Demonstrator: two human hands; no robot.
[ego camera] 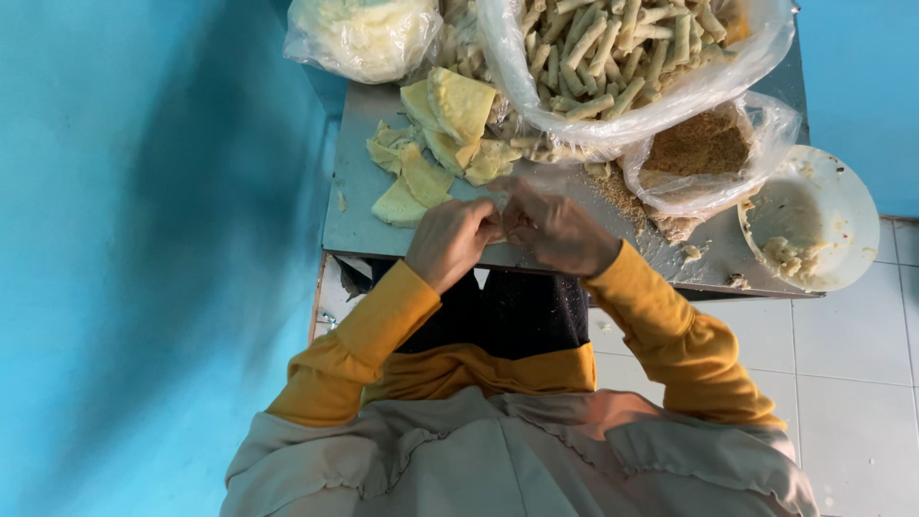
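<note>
Just in front of the pile of yellow wrappers (433, 144) on the metal table (349, 206), the left hand (452, 239) and right hand (555, 230) meet fingertip to fingertip, pinching a small roll (498, 228) (mostly hidden) lying crosswise between them.

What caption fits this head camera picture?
Left hand and right hand pinch a small roll beside yellow wrappers on a metal table.

Both hands, left hand (452, 239) and right hand (555, 230), pinch perhaps a wrapper beside yellow sheets (436, 144) on the table (349, 225)
</note>
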